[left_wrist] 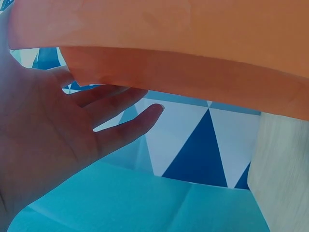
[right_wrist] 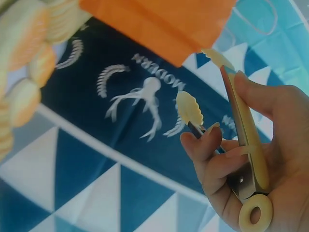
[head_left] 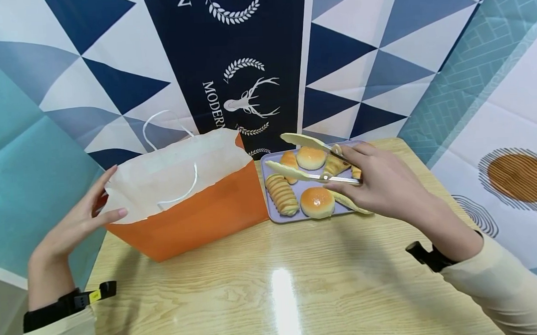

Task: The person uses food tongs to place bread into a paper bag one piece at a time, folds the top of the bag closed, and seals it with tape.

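Observation:
An orange paper bag point(head_left: 208, 220) with a white inside stands tilted on the table, its mouth wide. My left hand point(head_left: 75, 223) touches the left end of its mouth, thumb lying over the white rim. In the left wrist view, the other fingers point(left_wrist: 128, 126) spread fairly straight beside the orange side. My right hand point(head_left: 381, 180) grips metal tongs point(right_wrist: 248, 140) with cream scalloped tips, spread apart with nothing between them. The tongs hover above a lilac tray point(head_left: 277, 219) of bread. On it lie a round glossy bun point(head_left: 317, 203), a ridged roll point(head_left: 281, 194) and several other pieces.
The light wooden table point(head_left: 220, 294) extends in front of the bag and tray. A white cord handle point(head_left: 190, 186) droops over the bag's near rim, and another stands up behind. Patterned cloth point(head_left: 362, 48) hangs close behind the bag and tray.

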Demonstrator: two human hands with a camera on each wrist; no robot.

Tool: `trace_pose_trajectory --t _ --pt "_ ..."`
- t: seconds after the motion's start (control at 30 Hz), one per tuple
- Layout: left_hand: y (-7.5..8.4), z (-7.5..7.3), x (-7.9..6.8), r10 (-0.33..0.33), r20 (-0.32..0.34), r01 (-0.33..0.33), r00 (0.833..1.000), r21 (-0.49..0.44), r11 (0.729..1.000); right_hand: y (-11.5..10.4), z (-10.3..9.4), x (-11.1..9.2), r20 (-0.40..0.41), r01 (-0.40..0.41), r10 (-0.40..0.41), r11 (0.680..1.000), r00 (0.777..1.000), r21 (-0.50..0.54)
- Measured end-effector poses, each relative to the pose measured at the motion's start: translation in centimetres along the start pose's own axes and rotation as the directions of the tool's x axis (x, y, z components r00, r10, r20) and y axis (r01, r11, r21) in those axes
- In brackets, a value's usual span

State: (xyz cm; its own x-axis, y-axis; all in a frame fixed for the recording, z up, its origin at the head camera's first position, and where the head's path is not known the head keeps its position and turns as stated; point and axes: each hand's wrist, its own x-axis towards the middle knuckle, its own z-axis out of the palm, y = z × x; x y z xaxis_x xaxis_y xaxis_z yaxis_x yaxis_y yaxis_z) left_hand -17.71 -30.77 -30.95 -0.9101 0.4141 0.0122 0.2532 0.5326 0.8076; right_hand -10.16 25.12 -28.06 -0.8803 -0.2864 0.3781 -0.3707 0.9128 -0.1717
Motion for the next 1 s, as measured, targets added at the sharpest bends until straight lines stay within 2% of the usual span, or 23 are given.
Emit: trace_pose_trajectory --t 0.13,0.33,0.53,0.77,1.0 --pt "-0.1 0.0 -0.1 0.004 -0.002 -0.004 1.0 -0.002 1.0 1.6 1.0 -1.3 -0.001 -0.008 0.008 1.0 1.0 -0.022" --pt "-0.1 0.0 -0.1 0.008 -0.005 -0.008 1.0 -0.007 1.0 3.8 2.9 -3.3 0.071 -0.08 0.08 0.997 0.994 -0.012" --pt "-0.1 0.0 -0.1 0.007 -0.013 -0.007 1.0 -0.005 1.0 5.6 5.0 -4.8 0.115 -0.093 0.093 0.996 0.989 -0.004" --pt "-0.2 0.1 0.1 0.002 -0.018 -0.002 1.0 -0.003 1.0 6.5 6.5 -5.8 0.185 -0.124 0.12 0.992 0.975 0.009" --pt "-0.3 0.2 0.0 -0.009 -0.014 0.008 1.0 -0.009 1.0 6.8 7.5 -6.1 0.222 -0.135 0.133 0.991 0.966 -0.004"
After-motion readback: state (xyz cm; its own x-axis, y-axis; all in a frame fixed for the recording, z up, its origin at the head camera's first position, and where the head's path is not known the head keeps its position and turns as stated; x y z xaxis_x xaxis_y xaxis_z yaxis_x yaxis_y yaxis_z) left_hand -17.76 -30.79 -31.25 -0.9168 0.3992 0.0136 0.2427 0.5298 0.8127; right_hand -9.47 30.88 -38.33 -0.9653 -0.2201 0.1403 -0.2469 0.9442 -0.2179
